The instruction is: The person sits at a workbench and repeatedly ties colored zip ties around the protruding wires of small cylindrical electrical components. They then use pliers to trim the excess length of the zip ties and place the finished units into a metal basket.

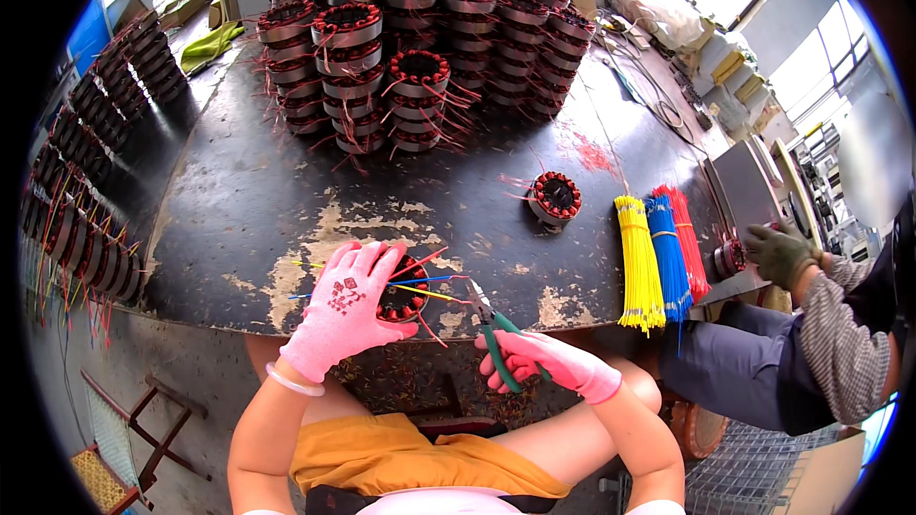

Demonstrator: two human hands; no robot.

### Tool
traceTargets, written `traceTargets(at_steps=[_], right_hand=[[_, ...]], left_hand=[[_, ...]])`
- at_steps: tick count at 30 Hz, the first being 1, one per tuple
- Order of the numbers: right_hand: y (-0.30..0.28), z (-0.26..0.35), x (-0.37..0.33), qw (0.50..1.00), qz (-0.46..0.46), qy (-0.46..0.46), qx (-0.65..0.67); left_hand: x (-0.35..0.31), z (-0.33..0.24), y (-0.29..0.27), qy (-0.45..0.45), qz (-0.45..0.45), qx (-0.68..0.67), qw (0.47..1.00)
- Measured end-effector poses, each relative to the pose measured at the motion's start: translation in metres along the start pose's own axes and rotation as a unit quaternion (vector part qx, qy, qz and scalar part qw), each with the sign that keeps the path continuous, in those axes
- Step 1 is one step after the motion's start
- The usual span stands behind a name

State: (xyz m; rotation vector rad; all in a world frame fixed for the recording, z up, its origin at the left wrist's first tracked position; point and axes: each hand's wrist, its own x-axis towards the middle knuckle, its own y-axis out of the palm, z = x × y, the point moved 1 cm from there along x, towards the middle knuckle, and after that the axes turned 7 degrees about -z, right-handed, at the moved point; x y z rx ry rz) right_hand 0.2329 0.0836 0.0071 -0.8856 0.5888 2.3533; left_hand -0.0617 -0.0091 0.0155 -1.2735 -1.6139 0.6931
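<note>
My left hand (345,310), in a pink glove, is closed over a motor stator (416,298) near the table's front edge. Red, blue and yellow wires stick out of the stator to the right, and some wire ends show left of the glove. In my right hand (553,362), also gloved in pink, are pliers (498,334) with green handles. Their metal jaws are at the tips of the stator's wires; whether they grip a wire is too small to tell. A single stator (554,198) with red windings sits farther back on the table.
Stacked stators (420,67) fill the back of the table (219,200), and more stand at the left. Yellow wires (637,262), blue wires (670,257) and red wires (689,238) lie bundled at the right. A co-worker's gloved hand (780,254) is beside another stator (729,257).
</note>
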Motion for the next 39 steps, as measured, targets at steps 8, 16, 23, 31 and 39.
traceTargets(at_steps=[8,16,23,31,39], right_hand=[[0.006,0.009,0.006,1.0,-0.003,-0.006,-0.01],[0.007,0.009,0.003,1.0,-0.016,-0.014,-0.019],[0.01,0.011,0.01,0.995,-0.054,-0.068,-0.043],[0.005,0.009,0.013,0.997,-0.045,-0.043,0.036],[0.0,0.006,0.008,1.0,0.01,-0.014,-0.011]], left_hand=[[0.001,0.002,0.001,0.013,-0.006,-0.002,1.0],[0.0,0.003,0.002,0.01,-0.008,-0.011,1.0],[-0.003,0.006,0.005,0.011,-0.015,0.002,1.0],[-0.005,0.008,0.003,-0.004,-0.016,-0.022,1.0],[-0.012,-0.004,0.014,-0.101,-0.042,0.045,0.993]])
